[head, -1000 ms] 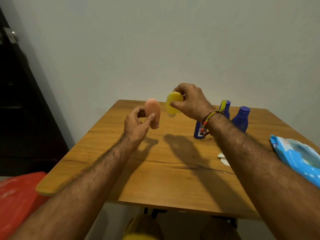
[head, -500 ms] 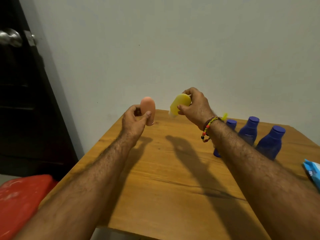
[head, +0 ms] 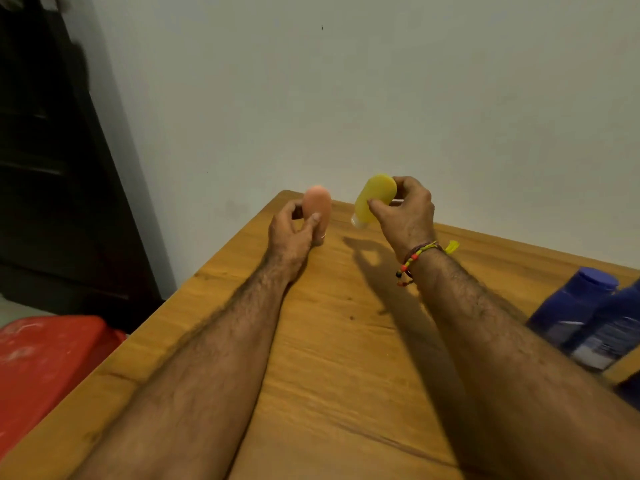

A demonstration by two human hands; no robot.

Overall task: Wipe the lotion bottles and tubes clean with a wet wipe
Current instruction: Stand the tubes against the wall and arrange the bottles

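From my head camera: over the far corner of the wooden table [head: 346, 341], my left hand [head: 291, 233] grips a soft peach oval tube [head: 317, 206] and my right hand [head: 405, 216] pinches a yellow squeeze tube [head: 372, 199], the two apart. No wipe in either, so I judge I'm sorting; next I need one.

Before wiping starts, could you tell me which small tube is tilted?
The yellow tube in the right hand; the peach tube stands upright.

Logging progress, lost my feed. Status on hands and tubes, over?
Left hand grips soft peach tube. Right hand grips squat yellow tube, tilted, cap down. No wet wipe in view. Blue plastic bottles stand at right.
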